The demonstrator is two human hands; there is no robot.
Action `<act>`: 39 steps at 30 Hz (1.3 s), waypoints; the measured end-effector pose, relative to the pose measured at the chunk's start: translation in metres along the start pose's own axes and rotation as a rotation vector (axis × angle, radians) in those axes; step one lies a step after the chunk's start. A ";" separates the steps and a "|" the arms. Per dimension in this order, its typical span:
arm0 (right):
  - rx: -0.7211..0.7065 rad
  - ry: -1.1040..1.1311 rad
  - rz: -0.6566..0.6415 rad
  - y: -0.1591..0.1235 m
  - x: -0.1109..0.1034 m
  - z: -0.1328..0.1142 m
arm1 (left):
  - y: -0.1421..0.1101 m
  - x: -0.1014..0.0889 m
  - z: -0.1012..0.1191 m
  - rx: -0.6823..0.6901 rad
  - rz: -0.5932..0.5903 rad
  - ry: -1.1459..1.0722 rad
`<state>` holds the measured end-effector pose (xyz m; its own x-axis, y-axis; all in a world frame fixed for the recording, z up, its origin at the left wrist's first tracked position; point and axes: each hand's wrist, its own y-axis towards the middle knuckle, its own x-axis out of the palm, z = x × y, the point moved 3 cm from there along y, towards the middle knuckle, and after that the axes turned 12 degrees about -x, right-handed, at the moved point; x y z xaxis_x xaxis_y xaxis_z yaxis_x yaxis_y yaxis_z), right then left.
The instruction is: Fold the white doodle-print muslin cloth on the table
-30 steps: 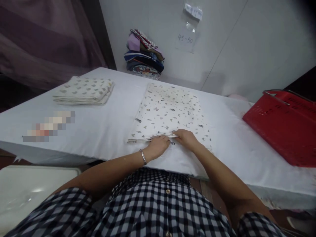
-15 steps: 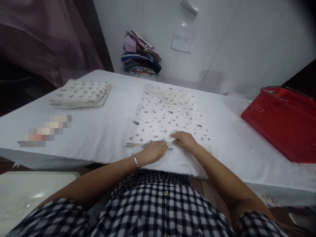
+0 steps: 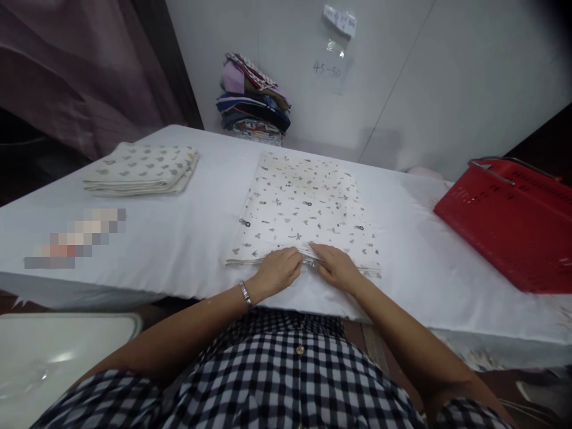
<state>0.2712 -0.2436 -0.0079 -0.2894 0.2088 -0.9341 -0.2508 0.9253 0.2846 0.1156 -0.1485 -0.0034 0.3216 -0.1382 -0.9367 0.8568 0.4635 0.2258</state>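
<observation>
A white cloth [image 3: 308, 202] with small grey and black prints lies folded in layers in front of me. At the middle of its near edge, my left hand [image 3: 279, 271] pinches the layers with its fingers closed. Just to the right, my right hand [image 3: 335, 265] grips the same edge between thumb and fingers. The gathered edge is raised a little between the two hands. My left fingertips and the cloth's underside are partly hidden.
A folded cloth [image 3: 140, 170] with grey prints sits at the left of the white-covered table [image 3: 187, 238]. Near it is a pixelated patch. A red basket [image 3: 513, 232] stands at the right. Stacked fabrics [image 3: 254, 104] rise behind the table, against the wall.
My left hand has shifted slightly upward on the near edge and its fingers have curled over it. My right thumb now shows below the edge. The view has shifted slightly.
</observation>
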 end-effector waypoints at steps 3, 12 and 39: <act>-0.033 -0.052 0.001 -0.004 0.004 -0.006 | 0.001 0.000 -0.002 -0.026 -0.005 -0.033; 0.062 -0.125 -0.047 -0.006 0.014 0.001 | -0.003 0.001 0.000 0.008 -0.011 -0.022; -0.021 -0.082 -0.069 -0.009 0.009 0.006 | -0.034 -0.021 -0.058 -0.080 0.056 0.031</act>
<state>0.2767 -0.2484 -0.0199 -0.1948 0.1706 -0.9659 -0.2868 0.9318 0.2224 0.0559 -0.1102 -0.0066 0.3540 -0.0833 -0.9315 0.8027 0.5382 0.2569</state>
